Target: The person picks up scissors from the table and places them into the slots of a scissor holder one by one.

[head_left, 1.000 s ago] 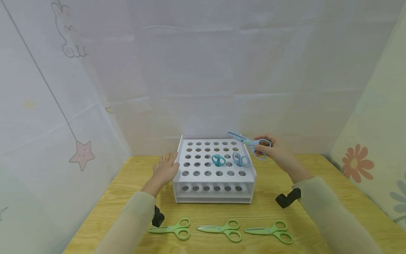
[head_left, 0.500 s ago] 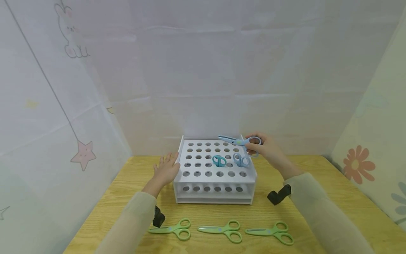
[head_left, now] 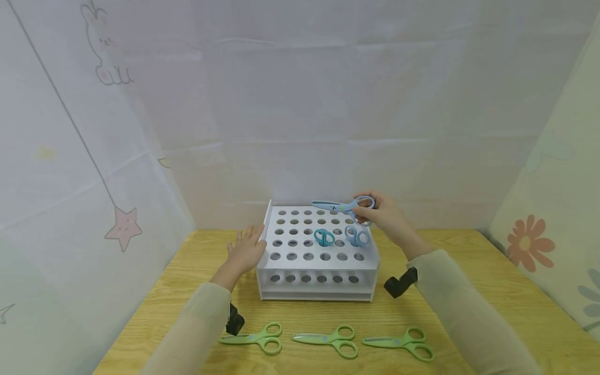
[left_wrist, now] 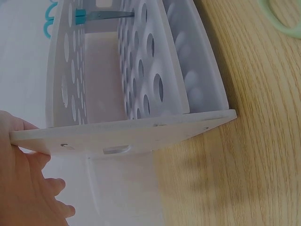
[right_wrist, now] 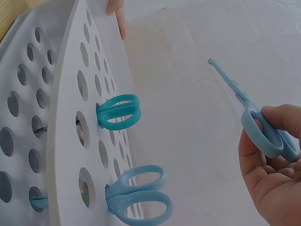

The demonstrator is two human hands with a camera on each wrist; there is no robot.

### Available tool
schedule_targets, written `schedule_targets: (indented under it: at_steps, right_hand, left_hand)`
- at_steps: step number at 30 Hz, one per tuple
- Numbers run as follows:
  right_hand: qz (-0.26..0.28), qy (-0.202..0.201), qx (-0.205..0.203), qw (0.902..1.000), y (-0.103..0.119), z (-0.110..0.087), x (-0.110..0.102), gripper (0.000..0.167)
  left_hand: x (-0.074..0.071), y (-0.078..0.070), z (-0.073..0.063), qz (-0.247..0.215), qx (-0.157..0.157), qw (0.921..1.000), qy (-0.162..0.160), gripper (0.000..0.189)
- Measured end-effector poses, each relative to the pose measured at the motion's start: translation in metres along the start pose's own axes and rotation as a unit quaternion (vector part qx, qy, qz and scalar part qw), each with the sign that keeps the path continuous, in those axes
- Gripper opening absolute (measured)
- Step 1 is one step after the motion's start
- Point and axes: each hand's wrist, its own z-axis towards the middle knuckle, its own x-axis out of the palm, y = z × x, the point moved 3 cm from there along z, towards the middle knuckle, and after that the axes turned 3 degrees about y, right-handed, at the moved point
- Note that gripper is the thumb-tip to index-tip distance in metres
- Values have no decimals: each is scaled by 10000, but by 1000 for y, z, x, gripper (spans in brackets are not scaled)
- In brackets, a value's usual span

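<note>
My right hand [head_left: 386,221] pinches a pair of light blue scissors [head_left: 338,206] by the handles, above the back right part of a white rack [head_left: 300,268] with rows of round holes. The blades point left and stay clear of the rack in the right wrist view. Teal scissors [right_wrist: 118,112] and another light blue pair, the standing blue scissors [right_wrist: 141,194], sit in holes with their handles up. My left hand [head_left: 246,252] touches the rack's left side panel [left_wrist: 127,135], its thumb over the top edge and the other fingers spread along the outside.
Three green scissors lie in a row on the wooden table in front of the rack: left green scissors [head_left: 255,338], middle green scissors [head_left: 328,339], right green scissors [head_left: 400,341]. A pale cloth wall [head_left: 300,104] rises behind the rack.
My right hand has carried the light blue scissors leftward, from beside the rack's right edge to over its back rows. The left hand stays on the side panel.
</note>
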Motion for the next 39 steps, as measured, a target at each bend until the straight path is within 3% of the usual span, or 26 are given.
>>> schedule_targets:
  at_steps: [19,30,39]
  right_hand:
    - [211,-318,13,9993,8,15,21,35]
    - [-173,-216,15,9996,8,20,33,33]
    - [-33,-63,110,9999,10,25,44,33]
  left_hand:
    - [0,0,1,-68,-31,10000,38,54]
    - [1,1,0,-49,-51,10000,21,55]
    - [1,1,1,-61,-59,10000,2,55]
